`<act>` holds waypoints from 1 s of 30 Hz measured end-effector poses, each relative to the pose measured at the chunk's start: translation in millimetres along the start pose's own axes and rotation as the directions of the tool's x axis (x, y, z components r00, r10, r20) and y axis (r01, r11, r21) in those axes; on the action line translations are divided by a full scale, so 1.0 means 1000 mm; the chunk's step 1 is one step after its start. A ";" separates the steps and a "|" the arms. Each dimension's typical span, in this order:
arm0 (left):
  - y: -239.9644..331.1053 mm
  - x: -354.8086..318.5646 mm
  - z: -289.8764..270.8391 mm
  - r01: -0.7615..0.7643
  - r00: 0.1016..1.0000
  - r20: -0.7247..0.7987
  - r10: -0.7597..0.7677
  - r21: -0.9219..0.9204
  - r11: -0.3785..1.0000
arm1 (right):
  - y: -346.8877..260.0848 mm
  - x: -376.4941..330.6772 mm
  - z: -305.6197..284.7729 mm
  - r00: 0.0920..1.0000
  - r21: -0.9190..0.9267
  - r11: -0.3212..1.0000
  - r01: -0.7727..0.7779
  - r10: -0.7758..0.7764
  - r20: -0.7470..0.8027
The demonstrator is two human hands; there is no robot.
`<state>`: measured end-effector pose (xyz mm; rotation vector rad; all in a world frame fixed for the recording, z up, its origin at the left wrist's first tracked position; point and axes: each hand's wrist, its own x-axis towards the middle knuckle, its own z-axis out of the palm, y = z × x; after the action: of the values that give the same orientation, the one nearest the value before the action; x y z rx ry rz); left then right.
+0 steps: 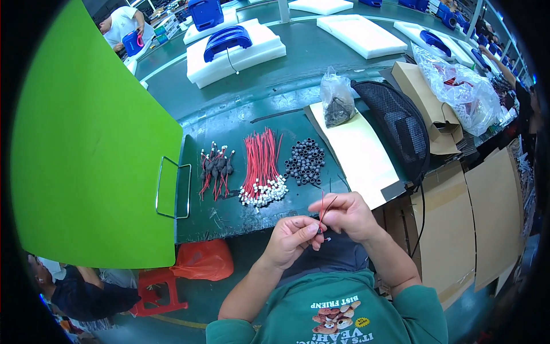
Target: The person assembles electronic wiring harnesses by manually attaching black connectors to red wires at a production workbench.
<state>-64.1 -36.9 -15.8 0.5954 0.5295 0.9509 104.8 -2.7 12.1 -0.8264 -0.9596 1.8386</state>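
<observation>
Close in front of my body, my left hand [293,236] pinches a thin red-and-black wire lead [322,213]. Below its fingertips a small white plug [327,239] shows, with a dark bit beside it that is too small to make out. My right hand [350,218] bends its fingers round the same lead, and the loose wire ends stick up past them. Beyond my hands on the green bench lie a bundle of red leads with white plugs [262,166], a heap of short black rings [305,163], and a smaller group of leads with dark lumps [216,166].
A tall green panel [97,143] with a metal handle [173,188] borders the left. At right are a pale sheet [358,149], a plastic bag [337,97], a black mesh case [398,123] and cartons [447,212]. Blue housings [227,41] on white foam stand farther back; other people work nearby.
</observation>
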 end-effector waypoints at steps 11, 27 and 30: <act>0.001 0.003 0.004 -0.025 0.999 0.040 0.011 0.356 0.934 | 0.009 -0.009 0.006 0.972 -0.236 0.946 0.220 -0.235 -0.033; 0.029 0.016 0.011 -0.275 0.944 0.149 0.294 0.849 0.451 | 0.011 -0.030 0.001 0.948 -0.149 0.954 0.261 -0.283 -0.147; 0.027 0.027 0.042 -0.421 0.620 0.112 0.777 0.883 0.208 | 0.005 -0.034 -0.007 0.841 -0.290 0.839 0.462 -0.517 -0.158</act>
<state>-39.7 -11.5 28.1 1.6977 1.2012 1.5967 122.0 -33.6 9.9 -0.8208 -1.1343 1.1675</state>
